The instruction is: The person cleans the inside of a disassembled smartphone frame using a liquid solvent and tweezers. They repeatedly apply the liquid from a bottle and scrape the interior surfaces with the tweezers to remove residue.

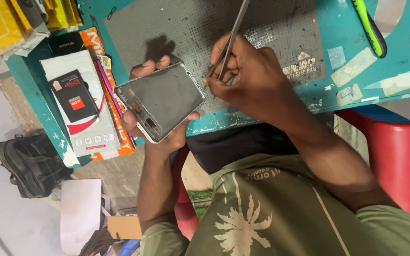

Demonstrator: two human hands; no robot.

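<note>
Above the near edge of the teal work surface (pixel 352 80), the left hand (pixel 155 121) grips a grey metal phone frame (pixel 160 99) from beneath, fingers curled over its far side and thumb pressed on its near corner. The right hand (pixel 247 73) is closed on slim steel tweezers (pixel 228 45), whose tips sit just beside the frame's right corner; its knuckles hide the exact contact. A grey perforated mat (pixel 205 23) lies beneath both. To the left rest a black battery pack (pixel 74 97) on a white box (pixel 84 125), touching orange packaging (pixel 115 111). A green-handled tool (pixel 368 26) lies well apart, upper right. A red plastic chair (pixel 390 151) stands beside the person.
</note>
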